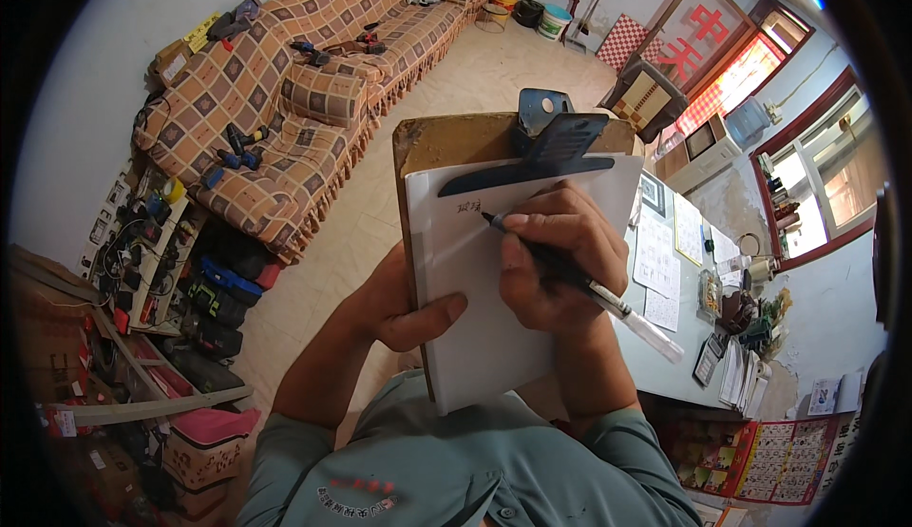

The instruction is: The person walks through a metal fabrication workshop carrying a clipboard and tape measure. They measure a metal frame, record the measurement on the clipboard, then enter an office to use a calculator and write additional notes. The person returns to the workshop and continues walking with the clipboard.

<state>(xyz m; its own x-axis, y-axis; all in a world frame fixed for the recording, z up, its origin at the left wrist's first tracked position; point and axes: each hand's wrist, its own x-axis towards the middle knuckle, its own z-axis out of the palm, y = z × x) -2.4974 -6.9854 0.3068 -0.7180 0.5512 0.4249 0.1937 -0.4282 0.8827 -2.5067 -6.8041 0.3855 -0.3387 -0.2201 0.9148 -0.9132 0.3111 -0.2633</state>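
My left hand (pixel 404 304) grips the left edge of a worn brown clipboard (pixel 456 142), its thumb lying over the front and its fingers hidden behind. White paper (pixel 484 365) is held on the board by a dark blue metal clip (pixel 532 161) at the top. A few dark handwritten characters stand near the upper left of the sheet. In my right hand (pixel 560 261) is a pen (pixel 636 323) with a dark tip and a clear lower barrel. Its tip rests at or just above the paper, beside the writing.
A desk (pixel 689 365) at the right carries papers (pixel 655 261) and a calculator (pixel 709 358). Along the left wall runs a sofa (pixel 313 128) under a checked cover, with power tools (pixel 242 147) on it. A rack of tools and chargers (pixel 157 261) stands at the near left.
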